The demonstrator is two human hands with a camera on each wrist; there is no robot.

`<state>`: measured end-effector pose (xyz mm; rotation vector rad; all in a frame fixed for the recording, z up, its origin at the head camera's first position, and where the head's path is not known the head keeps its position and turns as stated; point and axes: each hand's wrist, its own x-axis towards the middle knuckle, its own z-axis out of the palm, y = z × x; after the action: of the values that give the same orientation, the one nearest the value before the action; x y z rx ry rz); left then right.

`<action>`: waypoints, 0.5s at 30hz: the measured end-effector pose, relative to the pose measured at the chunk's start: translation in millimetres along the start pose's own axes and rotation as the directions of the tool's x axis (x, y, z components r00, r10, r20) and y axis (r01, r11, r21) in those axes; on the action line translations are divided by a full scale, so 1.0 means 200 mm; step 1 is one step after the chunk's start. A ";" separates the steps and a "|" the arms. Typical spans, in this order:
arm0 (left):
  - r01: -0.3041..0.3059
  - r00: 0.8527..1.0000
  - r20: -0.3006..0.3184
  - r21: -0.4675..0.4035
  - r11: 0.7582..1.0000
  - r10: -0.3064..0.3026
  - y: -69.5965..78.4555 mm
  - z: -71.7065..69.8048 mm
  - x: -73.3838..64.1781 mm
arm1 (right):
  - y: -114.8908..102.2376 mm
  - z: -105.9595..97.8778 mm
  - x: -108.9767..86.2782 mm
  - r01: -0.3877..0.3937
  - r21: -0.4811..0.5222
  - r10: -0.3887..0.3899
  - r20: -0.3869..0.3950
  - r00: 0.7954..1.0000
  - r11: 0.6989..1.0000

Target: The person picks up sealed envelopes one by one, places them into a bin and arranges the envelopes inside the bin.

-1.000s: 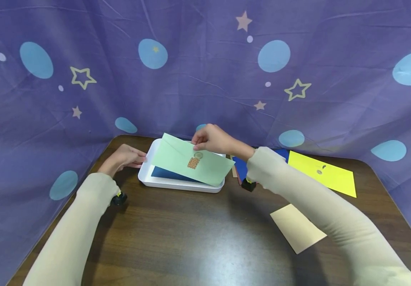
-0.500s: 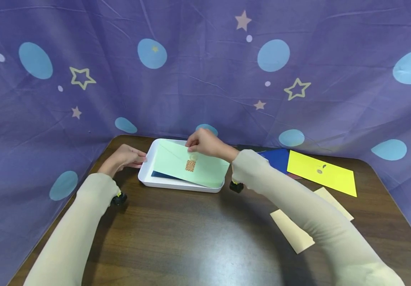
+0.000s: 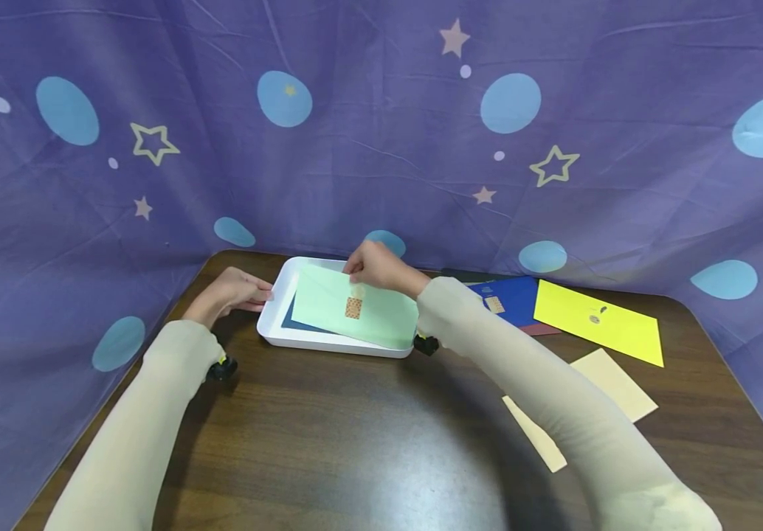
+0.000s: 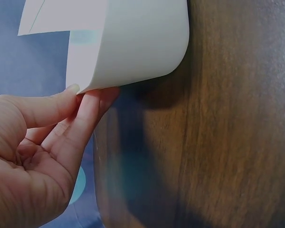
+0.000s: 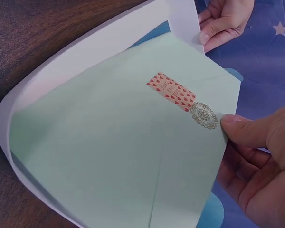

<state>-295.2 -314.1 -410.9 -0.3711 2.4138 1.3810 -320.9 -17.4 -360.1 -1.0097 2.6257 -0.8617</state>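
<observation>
A white tray (image 3: 335, 345) stands near the back of the table. My left hand (image 3: 238, 290) pinches its left rim between thumb and fingers, as the left wrist view (image 4: 47, 128) also shows. Over the tray, my right hand (image 3: 384, 267) pinches the far edge of a mint green envelope (image 3: 328, 302) between thumb and fingers. That envelope bears a heart-patterned sticker (image 5: 172, 91) and an ornate round seal (image 5: 204, 115). Its near right corner reaches down inside the tray wall. Underneath, part of a dark blue envelope (image 3: 295, 318) shows in the tray.
To the right lie a yellow envelope (image 3: 601, 322) and a royal blue envelope (image 3: 517, 299) over a reddish one (image 3: 544, 330). Two cream envelopes (image 3: 614, 383) lie closer, partly behind the right sleeve (image 3: 527, 376). A purple curtain (image 3: 381, 147) hangs behind the table.
My right hand has moved left and lowered the mint green envelope into the tray, covering more of it. The left hand stays on the rim. More of the envelopes at the right now shows.
</observation>
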 end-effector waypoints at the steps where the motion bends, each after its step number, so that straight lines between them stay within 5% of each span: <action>1: 0.003 1.000 0.001 0.002 1.000 -0.003 0.00 0.00 0.00 | 0.00 0.00 0.00 -0.007 0.002 0.007 0.007 1.000 1.000; 15: 0.019 1.000 0.022 -0.006 1.000 -0.018 0.03 0.00 -0.01 | 0.02 0.03 0.03 -0.028 0.012 0.028 0.010 1.000 1.000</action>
<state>-295.7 -311.1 -405.2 -0.3767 2.3830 1.3776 -325.3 -21.9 -367.6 -0.9695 2.6169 -0.8625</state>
